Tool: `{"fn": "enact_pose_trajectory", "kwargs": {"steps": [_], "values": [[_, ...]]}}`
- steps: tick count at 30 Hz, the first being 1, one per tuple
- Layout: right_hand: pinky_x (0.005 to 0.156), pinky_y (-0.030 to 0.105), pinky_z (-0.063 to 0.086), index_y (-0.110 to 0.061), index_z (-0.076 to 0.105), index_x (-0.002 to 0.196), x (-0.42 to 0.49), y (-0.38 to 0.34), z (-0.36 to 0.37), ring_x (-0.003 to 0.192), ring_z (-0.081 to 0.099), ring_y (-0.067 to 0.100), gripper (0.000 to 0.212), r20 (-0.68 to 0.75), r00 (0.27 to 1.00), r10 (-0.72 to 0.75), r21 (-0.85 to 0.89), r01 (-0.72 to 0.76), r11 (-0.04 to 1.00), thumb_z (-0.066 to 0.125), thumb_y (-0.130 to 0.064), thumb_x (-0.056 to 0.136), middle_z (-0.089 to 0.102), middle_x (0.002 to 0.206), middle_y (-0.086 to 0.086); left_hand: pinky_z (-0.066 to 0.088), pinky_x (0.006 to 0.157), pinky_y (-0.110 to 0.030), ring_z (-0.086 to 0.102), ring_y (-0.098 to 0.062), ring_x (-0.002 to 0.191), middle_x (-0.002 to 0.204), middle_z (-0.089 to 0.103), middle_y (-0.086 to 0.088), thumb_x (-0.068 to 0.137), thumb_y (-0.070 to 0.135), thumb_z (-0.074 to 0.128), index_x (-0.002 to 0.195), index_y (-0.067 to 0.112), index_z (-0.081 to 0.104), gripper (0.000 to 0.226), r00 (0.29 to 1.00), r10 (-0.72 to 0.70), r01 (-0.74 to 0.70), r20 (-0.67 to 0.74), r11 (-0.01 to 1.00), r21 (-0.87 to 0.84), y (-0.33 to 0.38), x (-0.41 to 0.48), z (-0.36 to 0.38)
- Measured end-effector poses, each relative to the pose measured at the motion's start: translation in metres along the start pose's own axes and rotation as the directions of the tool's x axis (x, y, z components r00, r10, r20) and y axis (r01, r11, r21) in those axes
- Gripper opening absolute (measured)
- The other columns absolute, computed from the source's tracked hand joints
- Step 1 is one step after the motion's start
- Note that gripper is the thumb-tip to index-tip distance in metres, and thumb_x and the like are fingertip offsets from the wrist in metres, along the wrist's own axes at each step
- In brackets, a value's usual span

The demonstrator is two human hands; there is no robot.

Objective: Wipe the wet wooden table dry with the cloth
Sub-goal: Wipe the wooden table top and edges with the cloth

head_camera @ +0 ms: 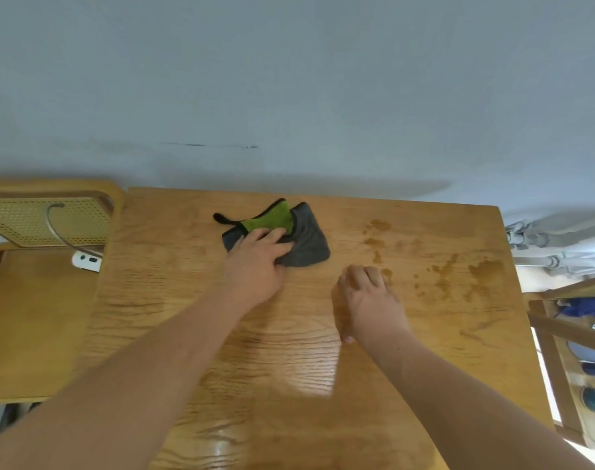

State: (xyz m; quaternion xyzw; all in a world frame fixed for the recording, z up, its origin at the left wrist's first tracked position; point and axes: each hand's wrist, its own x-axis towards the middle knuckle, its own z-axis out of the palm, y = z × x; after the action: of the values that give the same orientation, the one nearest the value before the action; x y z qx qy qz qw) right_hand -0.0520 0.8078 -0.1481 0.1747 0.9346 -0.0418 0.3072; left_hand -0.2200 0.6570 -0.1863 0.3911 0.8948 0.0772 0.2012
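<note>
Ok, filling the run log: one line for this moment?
left hand on grey-green cloth | right hand empty | wooden table wet patches right

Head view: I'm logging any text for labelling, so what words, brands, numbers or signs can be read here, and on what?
None can be read.
The grey and green cloth under the left hand shows no label.
The wooden table carries only wet stains.
The white device on the chair at left has dark marks, too small and blurred to read.
</note>
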Motion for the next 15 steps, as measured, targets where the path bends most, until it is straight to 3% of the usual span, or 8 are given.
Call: {"fn": "enact_pose_trajectory", "kwargs": {"steps": [2, 5, 7, 9, 11, 13, 15], "values": [[0.122, 0.041, 0.025, -0.008, 0.023, 0.16, 0.0, -0.003, -0.003, 0.149, 0.017, 0.031, 0.111, 0.028, 1.0, 0.008, -0.009, -0.008, 1.0, 0.089, -0.034, 0.075, 0.018, 0.16, 0.009, 0.02, 0.123, -0.056, 0.021, -0.027, 0.152, 0.166, 0.031, 0.009, 0.097, 0.029, 0.051, 0.148, 0.038, 0.051, 0.052, 0.999, 0.021, -0.02, 0.03, 1.0, -0.01, 0.03, 0.008, 0.006], [0.11, 0.038, 0.039, -0.01, 0.046, 0.145, 0.0, -0.007, -0.004, 0.14, 0.028, 0.029, 0.076, 0.026, 0.999, 0.023, 0.005, -0.023, 1.0, 0.085, -0.021, 0.081, 0.028, 0.147, 0.009, 0.025, 0.122, -0.054, 0.017, -0.027, 0.153, 0.17, 0.022, 0.006, 0.101, 0.028, 0.049, 0.153, 0.035, 0.04, 0.054, 0.939, 0.33, -0.341, 0.092, 0.926, 0.164, 0.039, 0.007, 0.013], [0.106, 0.038, 0.043, -0.009, 0.043, 0.147, 0.0, -0.009, -0.004, 0.139, 0.03, 0.028, 0.075, 0.022, 0.999, 0.032, 0.017, -0.032, 0.999, 0.082, -0.014, 0.083, 0.027, 0.148, 0.01, 0.027, 0.122, -0.05, 0.014, -0.025, 0.155, 0.171, 0.014, 0.006, 0.105, 0.03, 0.043, 0.158, 0.038, 0.029, 0.055, 0.888, 0.42, -0.459, 0.19, 0.845, 0.274, 0.017, 0.027, 0.0], [0.106, 0.038, 0.045, -0.007, 0.029, 0.157, 0.001, -0.01, -0.004, 0.144, 0.025, 0.029, 0.089, 0.02, 0.999, 0.038, 0.032, -0.039, 0.999, 0.08, -0.012, 0.084, 0.017, 0.16, 0.011, 0.025, 0.123, -0.049, 0.013, -0.023, 0.157, 0.172, 0.01, 0.007, 0.106, 0.03, 0.042, 0.159, 0.041, 0.024, 0.057, 0.917, 0.334, -0.39, 0.219, 0.869, 0.306, 0.002, 0.048, -0.016], [0.104, 0.037, 0.048, -0.007, 0.019, 0.161, 0.001, -0.012, -0.004, 0.148, 0.02, 0.028, 0.098, 0.018, 0.999, 0.044, 0.047, -0.045, 0.998, 0.08, -0.011, 0.084, 0.006, 0.166, 0.009, 0.024, 0.123, -0.048, 0.014, -0.024, 0.155, 0.171, 0.014, 0.007, 0.105, 0.029, 0.045, 0.158, 0.04, 0.03, 0.056, 0.983, 0.15, -0.167, 0.105, 0.971, 0.173, -0.001, 0.057, -0.02], [0.103, 0.036, 0.048, -0.009, 0.016, 0.162, 0.001, -0.012, -0.002, 0.15, 0.017, 0.028, 0.101, 0.018, 0.999, 0.05, 0.054, -0.051, 0.997, 0.08, -0.011, 0.085, 0.0, 0.168, 0.008, 0.022, 0.123, -0.05, 0.017, -0.026, 0.152, 0.169, 0.021, 0.006, 0.102, 0.027, 0.048, 0.155, 0.038, 0.038, 0.055, 0.999, -0.007, 0.009, -0.036, 0.998, 0.055, 0.017, 0.047, -0.006], [0.104, 0.035, 0.047, -0.01, 0.019, 0.162, 0.002, -0.011, -0.001, 0.149, 0.017, 0.028, 0.098, 0.023, 0.998, 0.05, 0.063, -0.052, 0.997, 0.08, -0.012, 0.085, 0.003, 0.167, 0.009, 0.025, 0.119, -0.053, 0.023, -0.031, 0.148, 0.166, 0.027, 0.003, 0.098, 0.027, 0.053, 0.153, 0.034, 0.041, 0.056, 0.995, -0.006, 0.013, -0.097, 0.998, 0.066, 0.04, 0.021, 0.016]]}}
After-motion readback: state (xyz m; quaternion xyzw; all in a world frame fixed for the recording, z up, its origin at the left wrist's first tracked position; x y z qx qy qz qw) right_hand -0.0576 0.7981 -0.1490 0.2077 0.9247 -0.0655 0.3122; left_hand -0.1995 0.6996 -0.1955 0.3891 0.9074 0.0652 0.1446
